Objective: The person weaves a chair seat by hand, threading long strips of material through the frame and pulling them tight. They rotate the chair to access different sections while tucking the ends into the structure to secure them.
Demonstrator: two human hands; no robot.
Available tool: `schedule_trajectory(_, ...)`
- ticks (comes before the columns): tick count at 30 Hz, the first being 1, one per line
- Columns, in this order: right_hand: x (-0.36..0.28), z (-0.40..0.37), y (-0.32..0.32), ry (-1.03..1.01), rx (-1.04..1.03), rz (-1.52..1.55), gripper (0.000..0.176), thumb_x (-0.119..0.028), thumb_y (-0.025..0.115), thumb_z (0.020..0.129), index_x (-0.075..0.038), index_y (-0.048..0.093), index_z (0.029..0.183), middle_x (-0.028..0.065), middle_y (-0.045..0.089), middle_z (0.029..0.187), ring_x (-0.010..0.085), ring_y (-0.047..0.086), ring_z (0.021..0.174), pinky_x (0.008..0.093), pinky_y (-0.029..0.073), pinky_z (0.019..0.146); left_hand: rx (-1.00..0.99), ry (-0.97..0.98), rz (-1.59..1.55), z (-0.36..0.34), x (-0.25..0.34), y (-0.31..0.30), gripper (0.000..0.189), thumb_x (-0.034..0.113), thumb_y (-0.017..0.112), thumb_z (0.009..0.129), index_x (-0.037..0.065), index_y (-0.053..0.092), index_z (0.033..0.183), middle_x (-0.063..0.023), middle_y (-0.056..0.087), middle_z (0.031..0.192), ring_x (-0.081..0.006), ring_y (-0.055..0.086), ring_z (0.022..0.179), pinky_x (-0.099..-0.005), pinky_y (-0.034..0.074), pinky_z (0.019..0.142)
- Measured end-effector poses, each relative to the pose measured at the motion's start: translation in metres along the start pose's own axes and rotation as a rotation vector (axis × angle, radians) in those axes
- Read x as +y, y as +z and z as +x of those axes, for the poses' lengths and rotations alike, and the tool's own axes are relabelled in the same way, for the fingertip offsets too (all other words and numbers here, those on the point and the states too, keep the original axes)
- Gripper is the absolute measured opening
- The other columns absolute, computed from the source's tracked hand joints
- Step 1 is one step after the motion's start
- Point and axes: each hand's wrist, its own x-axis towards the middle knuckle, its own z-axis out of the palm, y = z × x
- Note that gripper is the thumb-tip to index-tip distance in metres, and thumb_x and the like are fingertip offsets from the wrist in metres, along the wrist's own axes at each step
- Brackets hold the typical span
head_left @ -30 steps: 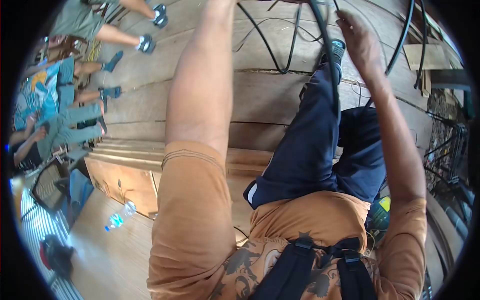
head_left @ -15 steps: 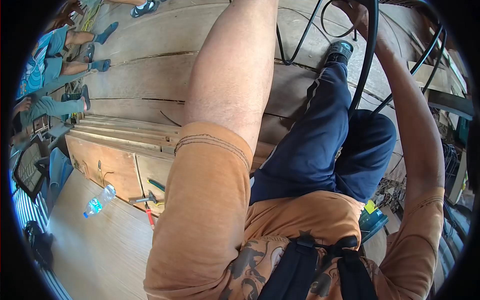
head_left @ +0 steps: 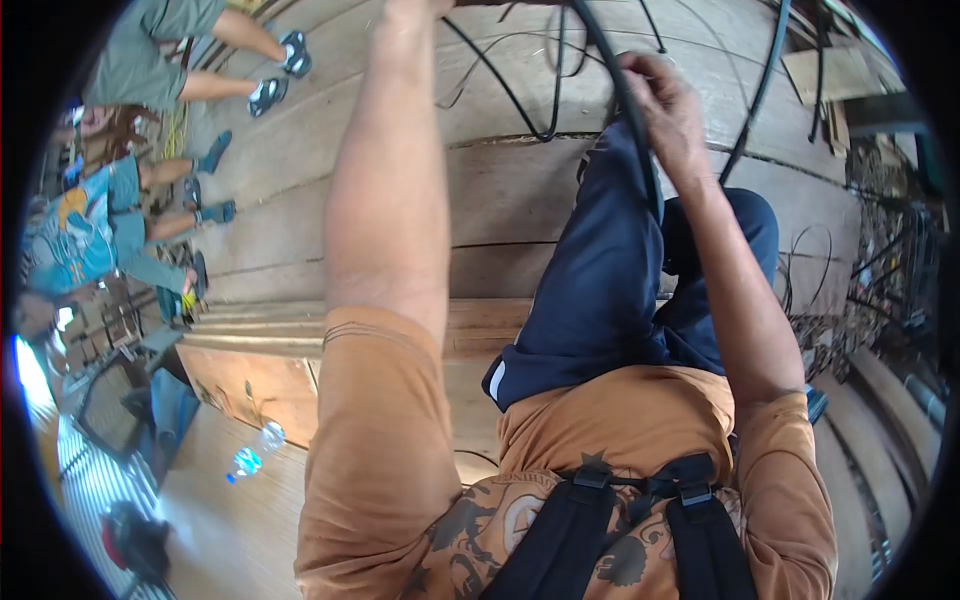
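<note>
A black tubular frame (head_left: 622, 95), perhaps of a chair, stands before me, its top cut off by the view. One bent black leg (head_left: 545, 133) reaches the plank floor. My right hand (head_left: 668, 112) is beside a curved tube of this frame, fingers curled and pinched together; whatever lies between them is hidden. My left hand (head_left: 418, 5) is at the top edge, mostly out of view and blurred, near a dark brown part of the frame. Its fingers do not show. A thin dark strip (head_left: 470, 75) loops behind the frame.
To the left are a wooden bench (head_left: 250, 380) and a plastic bottle (head_left: 257, 452) on a pale board (head_left: 225, 520). Other people's legs (head_left: 225, 85) are at upper left. Coiled cables (head_left: 810, 265) and wood slats (head_left: 880, 430) lie on the right.
My right hand has come down and left, closer to my knees, and the strip loop no longer shows clearly in it. My left arm has swung left. The view has shifted; another person's legs appear.
</note>
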Motion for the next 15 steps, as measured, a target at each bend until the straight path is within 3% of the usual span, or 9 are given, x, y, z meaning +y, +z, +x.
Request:
schedule_trajectory(2, -0.002, -0.009, 0.000, 0.091, -0.042, 0.166, 0.031, -0.030, 0.056, 0.088, 0.000, 0.063, 0.094, 0.0026, 0.060, 0.069, 0.0092, 0.055, 0.066, 0.0245, 0.042, 0.060, -0.007, -0.020, 0.024, -0.006, 0.005, -0.001, 0.020, 0.025, 0.059, 0.087, 0.005, 0.061, 0.084, 0.0010, 0.054, 0.071, -0.0069, 0.048, 0.061, -0.0215, 0.038, 0.054)
schedule_trajectory(3, -0.005, -0.015, 0.000, 0.250, -0.110, 0.327, 0.034, -0.033, 0.055, 0.088, 0.000, 0.063, 0.093, 0.0018, 0.058, 0.066, 0.0085, 0.054, 0.065, 0.0246, 0.042, 0.060, -0.010, -0.033, 0.031, -0.007, 0.007, -0.003, 0.020, 0.026, 0.058, 0.087, 0.005, 0.061, 0.085, 0.0012, 0.054, 0.071, -0.0066, 0.048, 0.062, -0.0213, 0.038, 0.054)
schedule_trajectory(5, -0.009, -0.020, -0.004, 0.195, -0.199, 0.352, 0.033, -0.032, 0.053, 0.090, 0.000, 0.061, 0.093, 0.0033, 0.064, 0.079, 0.0116, 0.058, 0.065, 0.0246, 0.045, 0.062, -0.007, -0.055, 0.039, -0.012, 0.008, -0.005, 0.021, 0.026, 0.058, 0.088, 0.006, 0.060, 0.085, 0.0016, 0.054, 0.072, -0.0061, 0.048, 0.063, -0.0208, 0.038, 0.055)
schedule_trajectory(7, -0.010, 0.001, -0.010, -0.021, -0.054, 0.065, 0.029, -0.029, 0.058, 0.085, -0.002, 0.061, 0.096, 0.0091, 0.062, 0.072, 0.0182, 0.060, 0.069, 0.0292, 0.045, 0.068, -0.010, -0.080, 0.050, -0.012, 0.010, -0.001, 0.022, 0.027, 0.058, 0.088, 0.006, 0.059, 0.086, 0.0020, 0.053, 0.073, -0.0055, 0.048, 0.063, -0.0204, 0.038, 0.056)
schedule_trajectory(9, -0.017, 0.021, -0.008, -0.198, 0.077, -0.069, 0.029, -0.024, 0.059, 0.084, -0.004, 0.056, 0.104, 0.0167, 0.061, 0.100, 0.0328, 0.058, 0.092, 0.0388, 0.046, 0.079, -0.019, -0.107, 0.038, -0.013, 0.011, -0.003, 0.022, 0.028, 0.057, 0.089, 0.006, 0.059, 0.087, 0.0023, 0.053, 0.073, -0.0050, 0.048, 0.064, -0.0199, 0.039, 0.057)
schedule_trajectory(11, -0.016, 0.043, 0.003, -0.349, 0.135, -0.185, 0.029, -0.023, 0.058, 0.083, -0.006, 0.056, 0.107, 0.0160, 0.058, 0.106, 0.0331, 0.056, 0.098, 0.0413, 0.045, 0.083, -0.112, -0.159, -0.056, -0.014, 0.008, -0.015, 0.018, 0.024, 0.057, 0.089, 0.006, 0.057, 0.091, 0.0018, 0.054, 0.079, -0.0042, 0.048, 0.067, -0.0193, 0.039, 0.057)
schedule_trajectory(13, -0.014, 0.064, 0.015, -0.392, 0.071, -0.245, 0.029, -0.021, 0.057, 0.083, -0.008, 0.055, 0.109, 0.0153, 0.057, 0.108, 0.0328, 0.055, 0.100, 0.0414, 0.044, 0.085, -0.059, -0.139, -0.014, -0.018, 0.015, -0.007, 0.019, 0.024, 0.059, 0.089, 0.005, 0.057, 0.091, 0.0009, 0.054, 0.079, -0.0043, 0.049, 0.068, -0.0190, 0.040, 0.059)
schedule_trajectory(15, -0.017, 0.080, 0.022, -0.421, 0.023, -0.332, 0.031, -0.023, 0.058, 0.083, -0.010, 0.055, 0.111, 0.0138, 0.058, 0.107, 0.0323, 0.056, 0.099, 0.0411, 0.045, 0.083, -0.074, -0.195, -0.088, -0.018, 0.019, -0.006, 0.019, 0.025, 0.059, 0.089, 0.006, 0.057, 0.088, 0.0023, 0.053, 0.068, -0.0048, 0.048, 0.059, -0.0163, 0.039, 0.052)
